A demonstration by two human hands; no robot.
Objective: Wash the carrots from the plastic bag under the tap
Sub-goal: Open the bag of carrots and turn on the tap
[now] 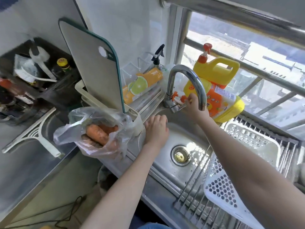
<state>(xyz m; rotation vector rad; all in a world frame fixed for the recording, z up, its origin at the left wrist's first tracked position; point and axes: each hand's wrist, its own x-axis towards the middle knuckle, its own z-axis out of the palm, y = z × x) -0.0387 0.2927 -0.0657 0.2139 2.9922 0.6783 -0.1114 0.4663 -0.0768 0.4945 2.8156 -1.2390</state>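
At centre-right of the frame, the right hand's fingers [189,98] curl around the tap handle [179,105] at the base of the curved tap [186,76]; no water is visible at the spout. The left hand [156,128] rests just left of centre on the sink rim [145,119], fingers bent and holding nothing. Left of that hand, the carrots [97,133] lie in an open clear plastic bag [102,128] on the steel table [33,162], beside the sink [178,141]. They look stiff, fairly heavy and earthy, likely slippery once wet; the thick middle offers the surest hold. The bag is thin and limp, so reaching inside seems better than lifting by the film.
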